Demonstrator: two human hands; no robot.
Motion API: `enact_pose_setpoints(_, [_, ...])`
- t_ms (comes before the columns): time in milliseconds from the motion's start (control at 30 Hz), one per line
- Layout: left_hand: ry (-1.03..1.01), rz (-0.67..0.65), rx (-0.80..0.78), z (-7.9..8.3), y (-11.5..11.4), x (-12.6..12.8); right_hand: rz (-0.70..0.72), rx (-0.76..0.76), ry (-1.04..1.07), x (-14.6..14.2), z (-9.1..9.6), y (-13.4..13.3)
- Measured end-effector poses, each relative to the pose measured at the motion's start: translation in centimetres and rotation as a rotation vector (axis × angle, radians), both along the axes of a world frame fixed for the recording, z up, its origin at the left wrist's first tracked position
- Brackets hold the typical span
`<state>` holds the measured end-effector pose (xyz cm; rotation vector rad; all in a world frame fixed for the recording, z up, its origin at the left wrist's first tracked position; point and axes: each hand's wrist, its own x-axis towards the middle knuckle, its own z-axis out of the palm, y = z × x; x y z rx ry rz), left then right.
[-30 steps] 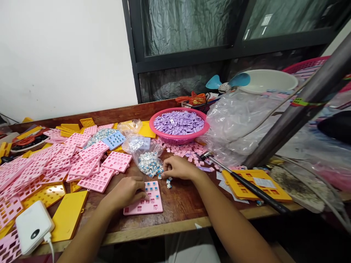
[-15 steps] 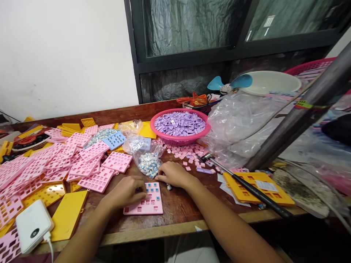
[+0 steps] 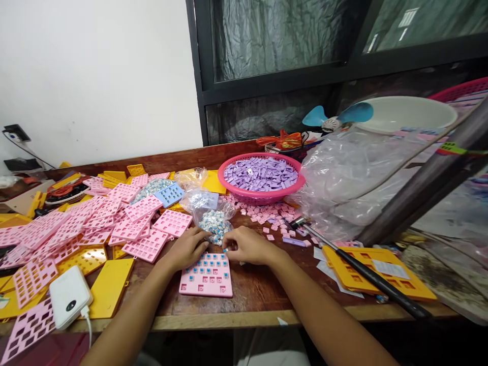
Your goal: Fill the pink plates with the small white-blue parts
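Observation:
A pink plate (image 3: 196,290) with square sockets lies on the wooden table before me. Blue-and-white key switches (image 3: 206,264) fill many of its upper sockets, while several lower ones are bare. My left hand (image 3: 189,249) rests at the plate's upper left corner, fingers apart and reaching toward an open clear bag of loose switches (image 3: 214,224). By the upper right corner, my right hand (image 3: 247,245) has its thumb and fingers pinched together. A speck of blue shows at those fingertips, seemingly a key switch, mostly hidden by the fingers.
Pink plates (image 3: 147,245) pile up on the left, near a white power bank (image 3: 70,295) and a yellow plate (image 3: 110,287). Behind stands a pink basket (image 3: 263,195) of purple keycaps. A hammer (image 3: 354,264) lies across a yellow frame (image 3: 415,284) at right, beside a slanting pole (image 3: 412,193).
The view has shifted left. My left hand has moved from over the plate to its upper left corner, uncovering more switches. My right hand's fingers have drawn back from the bag toward the plate's corner.

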<state>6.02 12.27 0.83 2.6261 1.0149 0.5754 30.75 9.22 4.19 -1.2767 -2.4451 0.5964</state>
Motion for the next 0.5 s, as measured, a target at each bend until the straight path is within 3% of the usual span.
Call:
enact_pose_setpoints(100, [-0.031, -0.092, -0.014, 0.1, -0.3, 0.9, 0.138, -0.060, 0.124, -1.2, -0.2, -0.8])
enact_pose_setpoints(200, [-0.010, -0.166, -0.047, -0.1, -0.2, 1.4, 0.192, -0.052, 0.121, -2.4, -1.0, -1.3])
enact_pose_setpoints(333, [-0.052, -0.089, -0.081, -0.7, 0.2, 1.3, 0.206, -0.005, 0.061, -3.0, -1.4, -1.6])
enact_pose_setpoints(500, [-0.110, 0.020, -0.148, -1.0, 0.7, 1.2, 0.194, 0.071, -0.065, -3.0, -0.5, -2.1])
